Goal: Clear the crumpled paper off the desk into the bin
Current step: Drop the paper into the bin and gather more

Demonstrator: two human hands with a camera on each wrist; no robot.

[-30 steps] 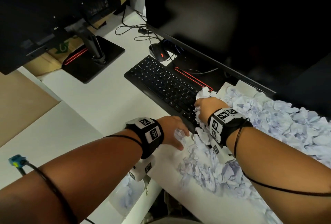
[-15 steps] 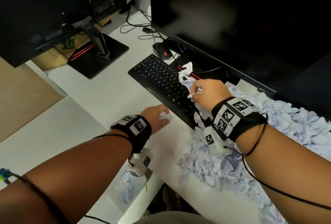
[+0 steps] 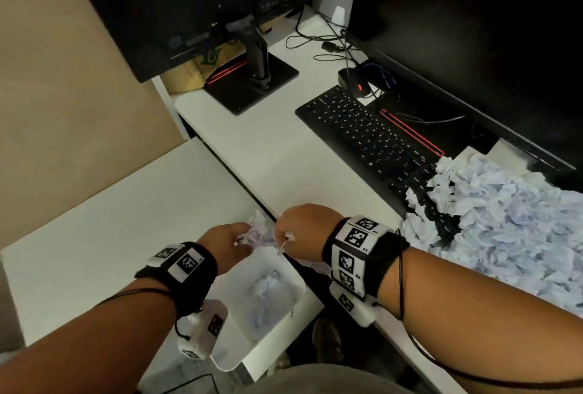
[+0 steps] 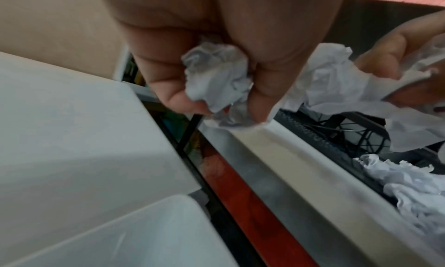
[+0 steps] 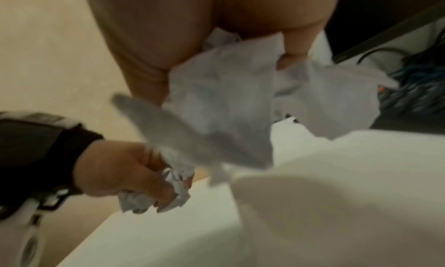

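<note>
Two hands over the white bin [image 3: 296, 281]: left hand [image 3: 220, 243] clenching a small paper ball [image 4: 216, 80], right hand [image 3: 303, 229] gripping looser crumpled sheets [image 5: 228, 109]. More crumpled paper [image 3: 504, 220] heaped on the desk [image 3: 284, 173], overlapping the keyboard [image 3: 362, 132].

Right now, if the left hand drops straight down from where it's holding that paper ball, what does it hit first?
Likely the white bin: the left hand, gripping a paper ball, sits over its far rim, so rim or the paper inside. Depth is unclear; the side table edge is close.
</note>
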